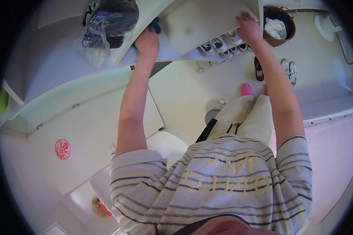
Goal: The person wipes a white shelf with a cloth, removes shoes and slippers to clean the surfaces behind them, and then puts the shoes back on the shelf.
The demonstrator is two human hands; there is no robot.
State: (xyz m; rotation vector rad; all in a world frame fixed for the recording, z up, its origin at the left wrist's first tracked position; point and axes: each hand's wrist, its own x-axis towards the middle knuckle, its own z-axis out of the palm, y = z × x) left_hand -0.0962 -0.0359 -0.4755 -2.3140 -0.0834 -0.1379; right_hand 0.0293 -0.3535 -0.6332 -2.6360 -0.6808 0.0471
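My left hand (pixel 147 41) reaches into the white cabinet beside an upright panel, closed around a dark teal cloth (pixel 155 25) that shows past its fingers. My right hand (pixel 249 28) lies with its fingers spread on the right end of a white shelf board (pixel 206 25), holding nothing that I can see. Below that board, several white and dark sneakers (pixel 219 44) stand in rows. Left of the upright panel, a dark bag in clear plastic (pixel 111 26) sits on the cabinet's shelf (pixel 56 67).
A brown basket (pixel 293 29) holding white and dark cloth stands right of the cabinet. A white fan (pixel 326 26) is at the far right. On the floor are white sneakers (pixel 289 70), a black shoe (pixel 258 70) and a grey round-topped stool (pixel 212 115) near my legs.
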